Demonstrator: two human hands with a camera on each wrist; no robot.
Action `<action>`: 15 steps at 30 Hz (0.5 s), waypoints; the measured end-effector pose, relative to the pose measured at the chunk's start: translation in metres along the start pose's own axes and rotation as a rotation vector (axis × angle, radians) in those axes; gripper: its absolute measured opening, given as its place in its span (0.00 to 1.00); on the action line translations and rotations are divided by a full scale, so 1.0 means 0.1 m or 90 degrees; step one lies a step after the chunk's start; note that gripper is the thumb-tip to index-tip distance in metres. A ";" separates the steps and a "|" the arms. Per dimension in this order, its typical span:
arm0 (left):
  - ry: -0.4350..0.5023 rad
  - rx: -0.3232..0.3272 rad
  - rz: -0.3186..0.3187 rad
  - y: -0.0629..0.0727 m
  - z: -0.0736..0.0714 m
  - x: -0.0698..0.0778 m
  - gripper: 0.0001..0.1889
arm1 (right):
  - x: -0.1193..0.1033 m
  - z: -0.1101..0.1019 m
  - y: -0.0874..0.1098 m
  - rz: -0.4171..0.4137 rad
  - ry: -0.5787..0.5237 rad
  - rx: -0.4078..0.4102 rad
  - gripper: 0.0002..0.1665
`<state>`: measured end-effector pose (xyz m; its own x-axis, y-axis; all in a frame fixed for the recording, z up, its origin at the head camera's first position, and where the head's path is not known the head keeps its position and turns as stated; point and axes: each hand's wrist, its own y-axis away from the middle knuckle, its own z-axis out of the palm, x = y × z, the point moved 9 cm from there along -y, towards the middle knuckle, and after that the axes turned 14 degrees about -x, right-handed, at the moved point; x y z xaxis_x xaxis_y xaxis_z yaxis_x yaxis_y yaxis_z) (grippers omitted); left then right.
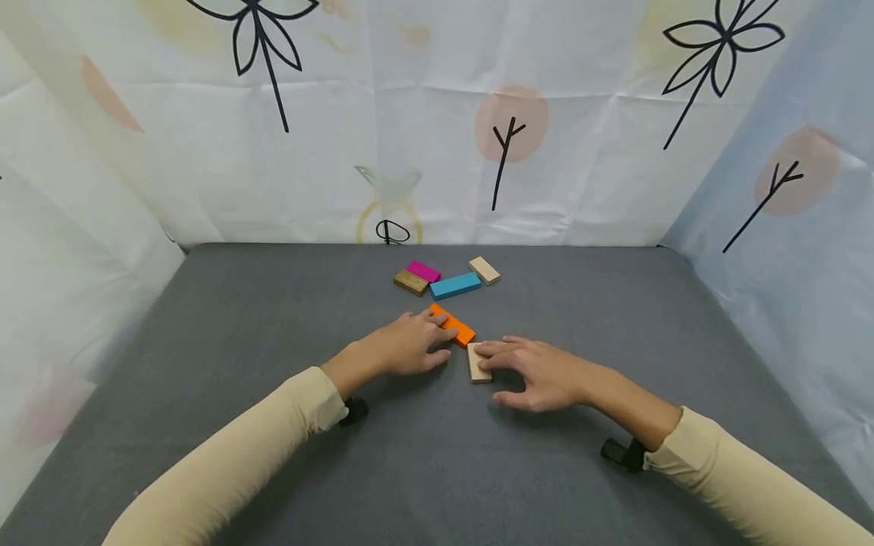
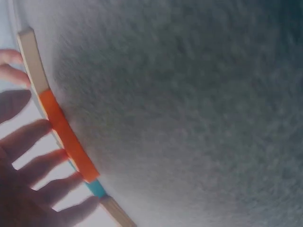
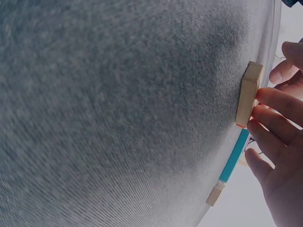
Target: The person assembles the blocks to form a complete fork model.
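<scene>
In the head view, an orange wooden block [image 1: 454, 326] lies flat and slanted on the grey cloth. My left hand [image 1: 413, 343] rests its outstretched fingertips on that block, the thumb apart from it. Close to the orange block's near end lies a pale wooden block [image 1: 476, 365]. My right hand [image 1: 545, 373] touches this pale block with its fingertips, thumb spread away. The left wrist view shows the orange block [image 2: 70, 137] beside the left fingers. In the right wrist view, fingertips meet the side of the pale block [image 3: 249, 94].
Farther back lie a blue block [image 1: 455, 286], a brown block [image 1: 411, 282], a magenta block [image 1: 424, 271] and another pale block [image 1: 485, 270]. A patterned white curtain [image 1: 437, 136] stands behind and beside the grey table [image 1: 273, 303].
</scene>
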<state>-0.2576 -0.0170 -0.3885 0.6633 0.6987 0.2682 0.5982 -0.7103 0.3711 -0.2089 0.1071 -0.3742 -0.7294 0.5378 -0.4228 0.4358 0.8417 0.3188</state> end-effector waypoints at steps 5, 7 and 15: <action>0.045 0.015 0.041 -0.06 -0.01 -0.10 0.24 | -0.02 0.02 -0.01 -0.012 -0.011 -0.004 0.30; 0.056 0.012 0.050 -0.08 -0.02 -0.13 0.24 | -0.04 0.03 -0.01 -0.024 -0.008 -0.001 0.30; 0.083 -0.010 0.081 -0.14 -0.08 -0.14 0.23 | -0.06 0.03 -0.05 -0.024 0.005 -0.005 0.31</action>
<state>-0.2790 -0.0157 -0.3899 0.6686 0.6087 0.4273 0.5051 -0.7933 0.3398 -0.2058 0.0997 -0.3757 -0.7488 0.5058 -0.4283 0.4044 0.8606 0.3095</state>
